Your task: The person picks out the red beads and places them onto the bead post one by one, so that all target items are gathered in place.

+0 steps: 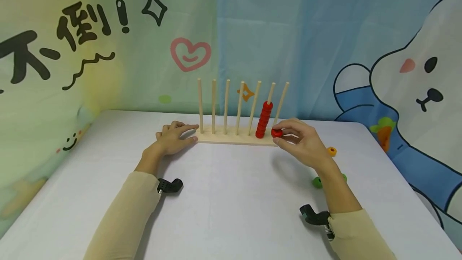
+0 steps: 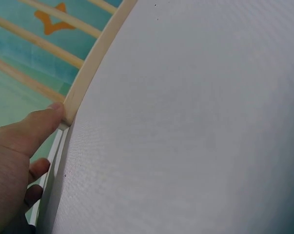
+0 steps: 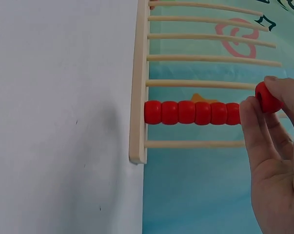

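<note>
A wooden peg stand (image 1: 234,140) with several upright pegs stands toward the back of the table. Red beads (image 1: 264,120) are stacked on its second peg from the right; the other pegs are bare. My left hand (image 1: 174,137) holds the left end of the base between thumb and index finger, the thumb (image 2: 51,113) on its front edge. Between thumb and fingertips, my right hand (image 1: 301,139) pinches a single red bead (image 1: 276,133). In the right wrist view that bead (image 3: 268,97) appears beside the upper part of the stacked peg, whose top the hand partly hides.
Right of the stand, a yellow-orange bead (image 1: 331,151) lies behind my right wrist. Two green beads, one nearer (image 1: 317,182) and one partly hidden by the forearm, lie on the white tabletop (image 1: 231,196). A printed curtain (image 1: 260,23) hangs behind the table.
</note>
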Demonstrator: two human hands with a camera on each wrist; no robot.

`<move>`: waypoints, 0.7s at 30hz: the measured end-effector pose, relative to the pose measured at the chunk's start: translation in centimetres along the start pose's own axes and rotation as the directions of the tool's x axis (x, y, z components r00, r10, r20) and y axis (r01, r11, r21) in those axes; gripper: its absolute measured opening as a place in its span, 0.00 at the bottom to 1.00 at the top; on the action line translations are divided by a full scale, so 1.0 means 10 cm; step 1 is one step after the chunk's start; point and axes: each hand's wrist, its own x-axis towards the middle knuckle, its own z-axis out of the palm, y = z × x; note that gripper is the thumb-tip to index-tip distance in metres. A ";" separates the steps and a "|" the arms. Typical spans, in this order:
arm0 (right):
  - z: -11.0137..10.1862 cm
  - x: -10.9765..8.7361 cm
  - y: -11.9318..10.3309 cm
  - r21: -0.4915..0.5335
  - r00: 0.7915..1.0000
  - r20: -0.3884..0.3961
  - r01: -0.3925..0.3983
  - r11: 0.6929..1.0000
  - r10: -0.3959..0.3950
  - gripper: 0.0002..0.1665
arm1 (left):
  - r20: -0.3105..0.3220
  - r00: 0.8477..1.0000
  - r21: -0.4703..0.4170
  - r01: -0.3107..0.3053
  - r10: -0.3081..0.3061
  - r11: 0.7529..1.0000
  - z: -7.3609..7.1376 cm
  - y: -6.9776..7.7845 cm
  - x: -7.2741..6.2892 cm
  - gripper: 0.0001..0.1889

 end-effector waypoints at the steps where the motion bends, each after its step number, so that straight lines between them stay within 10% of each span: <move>1: 0.01 0.01 0.00 0.005 1.000 0.001 0.001 1.000 -0.001 0.18 | 0.002 1.000 0.000 -0.001 0.001 1.000 0.00 0.00 0.00 0.32; 21: 0.13 0.25 -0.10 -0.007 0.992 -0.101 0.081 0.997 -0.082 0.18 | 0.008 1.000 -0.007 -0.006 0.006 1.000 0.01 0.00 0.01 0.33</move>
